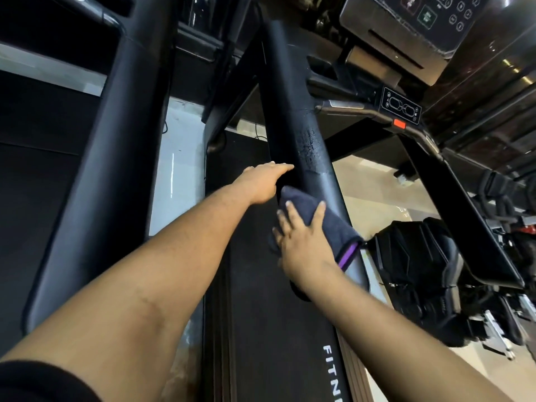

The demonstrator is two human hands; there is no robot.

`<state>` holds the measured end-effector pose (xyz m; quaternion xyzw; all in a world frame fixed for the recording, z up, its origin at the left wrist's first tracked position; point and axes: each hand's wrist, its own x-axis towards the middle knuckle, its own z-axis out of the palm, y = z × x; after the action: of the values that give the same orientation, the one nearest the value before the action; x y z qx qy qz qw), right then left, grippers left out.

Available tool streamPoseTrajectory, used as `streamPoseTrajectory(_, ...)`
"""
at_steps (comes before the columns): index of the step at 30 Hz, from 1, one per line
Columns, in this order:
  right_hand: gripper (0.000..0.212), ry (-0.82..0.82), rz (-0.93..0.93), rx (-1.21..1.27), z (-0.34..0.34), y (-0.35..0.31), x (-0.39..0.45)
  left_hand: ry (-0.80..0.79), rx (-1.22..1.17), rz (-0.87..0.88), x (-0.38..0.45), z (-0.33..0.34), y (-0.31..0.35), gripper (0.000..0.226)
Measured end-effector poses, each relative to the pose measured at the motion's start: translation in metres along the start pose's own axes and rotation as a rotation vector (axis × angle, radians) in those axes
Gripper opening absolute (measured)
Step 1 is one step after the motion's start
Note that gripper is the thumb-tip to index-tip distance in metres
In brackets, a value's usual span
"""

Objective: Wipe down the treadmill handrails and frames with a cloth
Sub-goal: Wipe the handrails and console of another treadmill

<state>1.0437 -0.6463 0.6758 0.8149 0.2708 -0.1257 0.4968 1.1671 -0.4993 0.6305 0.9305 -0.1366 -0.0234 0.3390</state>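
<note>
- The right hand [304,245] presses a dark cloth [319,221] against the black treadmill upright [293,111], its grip spread, fingers flat on the fabric.
- The left hand [262,182] rests on the upright just above the cloth, fingers straight.
- A wet patch [310,146] shows on the upright above both hands.
- The treadmill belt [261,329] lies below.

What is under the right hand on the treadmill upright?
A dark cloth with a purple edge lies under the right hand, pressed against the upright. The frame surface beneath the cloth is covered.
</note>
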Motion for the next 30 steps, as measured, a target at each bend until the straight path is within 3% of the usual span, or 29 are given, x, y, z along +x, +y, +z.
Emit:
streamPoseTrajectory(3, 0.062, -0.041, -0.15, -0.096, 0.016, -0.028, -0.044, -0.011, -0.002, -0.002, 0.0, 0.004, -0.001, 0.08)
streamPoseTrajectory(8, 0.078, 0.207, 0.182, 0.486, 0.024, 0.029, -0.058, -0.011, -0.021, -0.001, 0.001, 0.002, 0.001, 0.078)
streamPoseTrajectory(12, 0.085, 0.176, 0.301, 0.666, 0.007, 0.065, -0.011, 0.017, -0.03, -0.022, 0.0, 0.003, 0.001, 0.075)
streamPoseTrajectory(17, 0.084, 0.173, 0.31, 0.568, 0.023, 0.038, -0.05, 0.005, -0.025, 0.021, -0.002, 0.005, -0.001, 0.077)
streamPoseTrajectory(20, 0.086, 0.128, 0.312, 0.632, 0.032, 0.032, -0.081, 0.042, -0.038, 0.003, 0.007, 0.006, -0.007, 0.073)
streamPoseTrajectory(27, 0.085, 0.21, 0.32, 0.822, -0.002, 0.1, 0.055, 0.183, 0.029, -0.025, 0.029, -0.013, -0.002, 0.065)
streamPoseTrajectory(30, 0.083, 0.217, 0.286, 0.738, 0.004, 0.095, 0.044, 0.149, 0.061, -0.026, 0.036, -0.021, 0.002, 0.068)
